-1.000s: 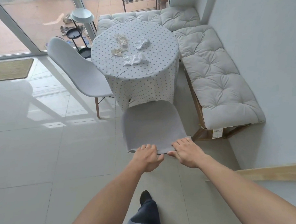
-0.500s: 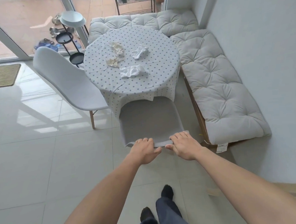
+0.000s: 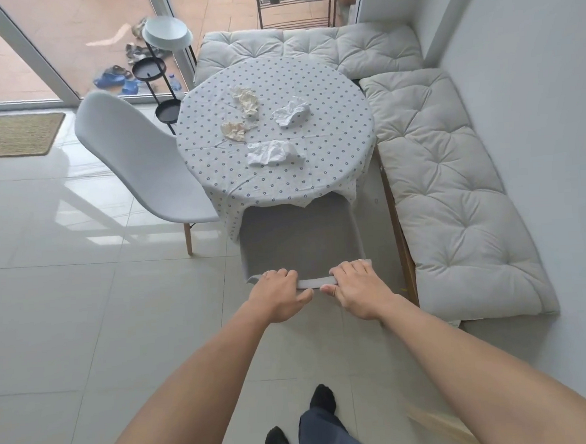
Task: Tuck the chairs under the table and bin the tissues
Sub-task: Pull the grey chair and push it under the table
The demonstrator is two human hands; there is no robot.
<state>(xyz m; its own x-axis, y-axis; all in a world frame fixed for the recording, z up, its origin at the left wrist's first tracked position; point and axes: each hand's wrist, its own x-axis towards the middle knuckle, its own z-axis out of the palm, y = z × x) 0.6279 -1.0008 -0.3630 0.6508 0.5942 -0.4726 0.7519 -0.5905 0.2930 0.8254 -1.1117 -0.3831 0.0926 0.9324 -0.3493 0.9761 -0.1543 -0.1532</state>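
A grey chair (image 3: 298,242) stands at the near side of the round table (image 3: 335,150), its seat partly under the dotted tablecloth. My left hand (image 3: 277,298) and my right hand (image 3: 357,291) both grip the top edge of its backrest. A second white chair (image 3: 144,162) stands at the table's left, turned outward and not under the table. On the tabletop lie several crumpled tissues: a white one (image 3: 270,153) nearest me, another white one (image 3: 291,112) farther back, and two cream ones (image 3: 234,131) (image 3: 246,97) to the left.
A cushioned corner bench (image 3: 447,191) runs along the right wall and behind the table. A black tiered stand (image 3: 158,68) with a white tray stands by the glass door. A woven mat (image 3: 15,134) lies on the tiled floor at left. My socked feet show below.
The grey chair has slid forward toward the table, so its seat front now sits under the tablecloth. I have stepped closer, with both hands still on the backrest.
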